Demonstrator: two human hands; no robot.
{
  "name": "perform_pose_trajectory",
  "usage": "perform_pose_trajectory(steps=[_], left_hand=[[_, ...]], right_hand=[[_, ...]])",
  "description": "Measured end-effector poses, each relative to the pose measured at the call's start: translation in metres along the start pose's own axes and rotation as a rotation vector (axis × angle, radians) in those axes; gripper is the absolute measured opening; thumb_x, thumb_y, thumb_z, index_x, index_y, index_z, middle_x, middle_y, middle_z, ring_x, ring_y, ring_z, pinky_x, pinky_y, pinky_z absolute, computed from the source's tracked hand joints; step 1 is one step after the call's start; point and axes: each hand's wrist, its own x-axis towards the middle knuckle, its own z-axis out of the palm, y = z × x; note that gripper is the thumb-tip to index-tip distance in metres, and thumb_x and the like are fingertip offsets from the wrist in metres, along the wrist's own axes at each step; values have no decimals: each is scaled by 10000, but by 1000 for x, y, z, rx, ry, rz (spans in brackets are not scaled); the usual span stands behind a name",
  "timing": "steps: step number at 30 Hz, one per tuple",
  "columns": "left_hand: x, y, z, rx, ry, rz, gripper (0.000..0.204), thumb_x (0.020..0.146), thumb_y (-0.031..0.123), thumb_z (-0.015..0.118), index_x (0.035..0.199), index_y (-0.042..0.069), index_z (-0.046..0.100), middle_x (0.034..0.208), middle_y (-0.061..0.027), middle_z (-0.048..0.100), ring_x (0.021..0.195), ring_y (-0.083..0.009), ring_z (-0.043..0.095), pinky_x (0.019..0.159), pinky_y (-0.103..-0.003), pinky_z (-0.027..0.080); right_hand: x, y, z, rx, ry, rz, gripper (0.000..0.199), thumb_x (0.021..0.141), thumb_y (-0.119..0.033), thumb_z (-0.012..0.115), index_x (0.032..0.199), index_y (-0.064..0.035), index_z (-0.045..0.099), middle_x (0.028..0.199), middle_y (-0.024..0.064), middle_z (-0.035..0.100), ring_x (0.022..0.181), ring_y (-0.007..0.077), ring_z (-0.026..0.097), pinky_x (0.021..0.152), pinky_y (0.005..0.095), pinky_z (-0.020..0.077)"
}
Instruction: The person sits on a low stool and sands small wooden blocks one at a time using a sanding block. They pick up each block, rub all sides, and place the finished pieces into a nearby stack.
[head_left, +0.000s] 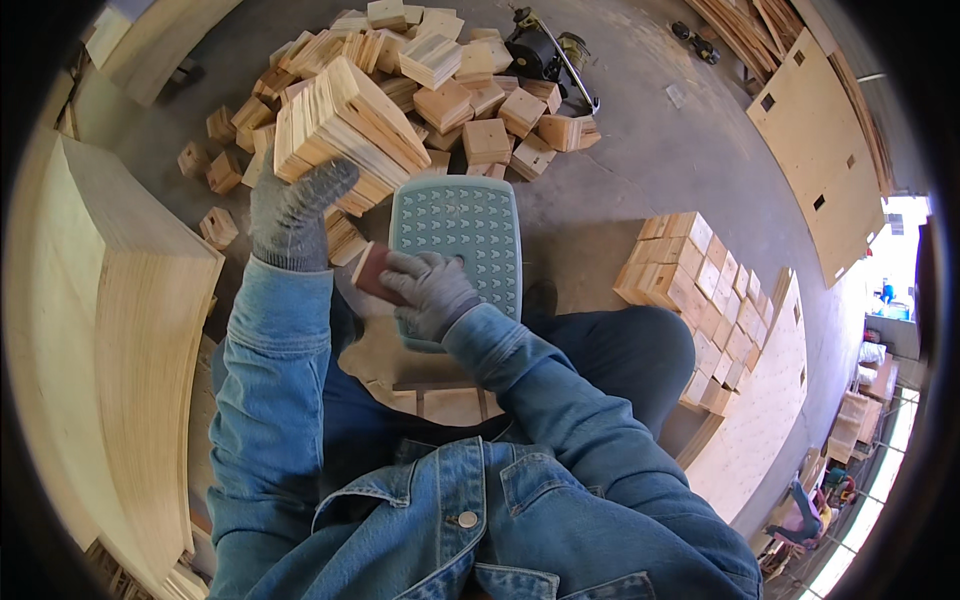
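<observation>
In my grey-gloved left hand point(298, 205) is a stack of thin wooden boards point(345, 120), tilted in the air in front of the block pile. The fingers close round its lower near side, and the thumb side presses on the edges. My right hand point(432, 290), also gloved, grips a small reddish-brown sanding block point(376, 274) with a pale edge. It hangs over the left side of a teal plastic stool point(456, 205) with a raised pattern on top. The sanding block and the boards are apart. Part of the boards' underside is hidden by my left hand.
Loose wooden blocks point(487, 142) lie heaped on the floor ahead, with a black power tool point(535, 50) beside them. Blocks are stacked neatly point(690, 270) at my right. Large plywood sheets point(140, 300) stand at my left. A holed panel point(820, 150) leans at far right.
</observation>
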Motion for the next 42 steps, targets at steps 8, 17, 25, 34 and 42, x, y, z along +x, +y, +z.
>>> perform_pose_trajectory(steps=[8,17,25,34,42], left_hand=[[-5,3,-10,8,29,10,953,662,227,993,1458,-5,523,1277,-125,685,1138,-232,685,968,-360,585],[-4,-2,-4,32,29,2,967,646,202,1014,1456,-1,525,1273,-114,687,1115,-213,697,943,-328,604],[-5,-21,-5,-165,34,-87,881,726,218,969,1457,5,526,1318,-111,668,1168,-235,683,986,-351,588],[-3,-23,1,-288,44,-159,809,761,182,936,1437,-13,537,1297,-134,684,1170,-256,693,1005,-355,594],[-12,-51,2,-273,-231,-98,966,669,204,967,1483,-25,500,1334,-130,673,1173,-277,688,1046,-401,564]], right_hand=[[13,151,-31,125,524,657,445,814,-258,825,1235,-178,706,1400,115,645,1236,317,646,1034,426,538],[-46,139,-14,-57,670,574,644,707,-308,908,1306,-211,695,1479,80,593,1247,373,619,1053,462,525],[-35,50,-16,-142,177,356,679,784,-403,854,1410,-247,640,1597,32,487,1431,381,462,1190,564,320],[-42,61,-40,497,425,482,801,899,-465,794,1540,-83,501,1503,188,570,1318,321,607,1081,390,501],[-37,4,-91,1987,192,505,602,1014,-455,674,1458,-79,517,1134,135,729,911,242,711,786,418,592]])
